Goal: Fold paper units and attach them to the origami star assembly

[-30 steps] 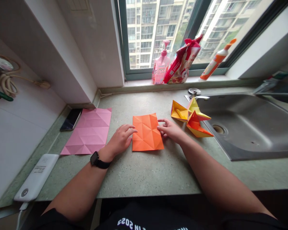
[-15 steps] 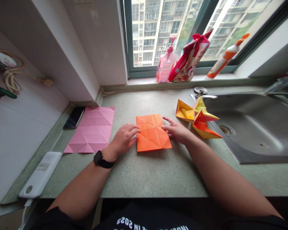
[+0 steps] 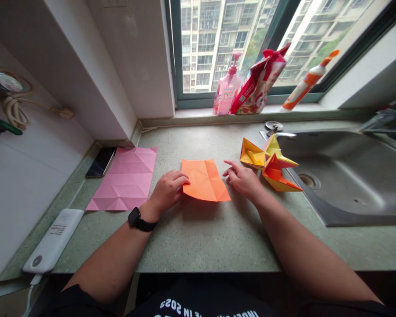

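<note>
A creased sheet of orange paper [image 3: 206,179] is lifted a little off the counter, its near edge curved and casting a shadow. My left hand [image 3: 170,187], with a black watch on the wrist, pinches the sheet's left edge between thumb and fingers. Just off the right edge is my right hand [image 3: 243,178], its fingers apart and holding nothing. Farther left lies a creased pink sheet [image 3: 127,180]. Beyond my right hand stand folded paper pieces [image 3: 267,160] in yellow, orange and red, joined in a cluster beside the sink.
A phone [image 3: 100,162] lies partly under the pink paper, and a white power bank [image 3: 54,241] with a cable is at the left. The steel sink [image 3: 366,176] is at the right. A pump bottle [image 3: 226,90], a red bag [image 3: 259,83] and an orange-white bottle [image 3: 306,86] stand on the windowsill.
The orange sheet has risen from the counter, shifting slightly left in my left hand's pinch. My right hand has come off its right edge.
</note>
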Available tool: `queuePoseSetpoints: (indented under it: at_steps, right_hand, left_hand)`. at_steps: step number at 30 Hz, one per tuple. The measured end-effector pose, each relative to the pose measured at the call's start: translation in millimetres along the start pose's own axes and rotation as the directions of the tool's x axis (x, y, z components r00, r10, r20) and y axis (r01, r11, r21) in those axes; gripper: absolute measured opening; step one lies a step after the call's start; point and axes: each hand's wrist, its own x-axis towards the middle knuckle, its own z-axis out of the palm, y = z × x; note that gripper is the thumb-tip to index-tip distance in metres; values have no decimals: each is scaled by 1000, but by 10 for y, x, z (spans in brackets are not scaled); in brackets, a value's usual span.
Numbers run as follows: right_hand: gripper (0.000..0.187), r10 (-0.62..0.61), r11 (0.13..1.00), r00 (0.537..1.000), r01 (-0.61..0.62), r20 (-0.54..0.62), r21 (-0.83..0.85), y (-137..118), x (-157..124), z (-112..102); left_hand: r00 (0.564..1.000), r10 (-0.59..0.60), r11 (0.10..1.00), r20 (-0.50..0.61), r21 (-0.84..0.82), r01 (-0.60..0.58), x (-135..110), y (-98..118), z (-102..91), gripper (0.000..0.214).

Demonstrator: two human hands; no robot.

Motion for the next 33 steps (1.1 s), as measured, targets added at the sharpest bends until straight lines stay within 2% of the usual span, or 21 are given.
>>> queuePoseSetpoints:
  at_steps: [2, 4, 7, 9, 13, 16, 20, 21, 24, 26, 30, 33]
  right_hand:
    - [62, -240, 956, 970, 229, -36, -184, 41, -15, -45]
    - [72, -427, 873, 902, 429, 58, -233, 64, -35, -68]
    - [71, -545, 792, 815, 578, 197, -199, 62, -55, -34]
    - [60, -561, 782, 795, 600, 230, -168, 45, -51, 21]
    - [43, -555, 798, 799, 590, 233, -122, 19, -28, 107]
    - [48, -506, 825, 821, 550, 263, -128, 13, -35, 111]
    - [78, -436, 856, 848, 494, 303, -150, 3, -48, 92]
    - [78, -441, 853, 842, 501, 309, -149, -1, -44, 90]
    - [56, -478, 828, 811, 544, 338, -134, -15, -24, 92]
    - [46, -480, 833, 808, 542, 341, -113, -25, -16, 96]
    - [44, -457, 864, 835, 499, 306, -70, -36, -26, 106]
    - [45, -482, 854, 824, 518, 297, -53, -27, -33, 117]
  left_hand:
    - [999, -31, 999, -21, -25, 31, -5, -1, -9, 32]
    - [997, -62, 997, -36, -57, 59, -7, -1, -12, 33]
    - [995, -93, 991, -45, -101, 88, -4, -6, -4, 31]
    - [994, -101, 989, -43, -117, 95, -4, -17, 8, 31]
    - [996, -94, 988, -7, -120, 92, -11, -41, 30, 33]
    - [996, -82, 992, 44, -95, 86, -23, -48, 35, 32]
    - [993, -76, 995, 90, -64, 82, -36, -63, 39, 34]
    - [993, -70, 995, 97, -61, 76, -36, -70, 42, 34]
    - [993, -47, 998, 106, -45, 52, -26, -95, 51, 36]
    - [993, -50, 998, 104, -35, 54, -15, -106, 52, 35]
    - [990, -86, 996, 109, -20, 89, -4, -106, 41, 36]
    - [987, -113, 993, 115, -10, 115, -8, -99, 31, 32]
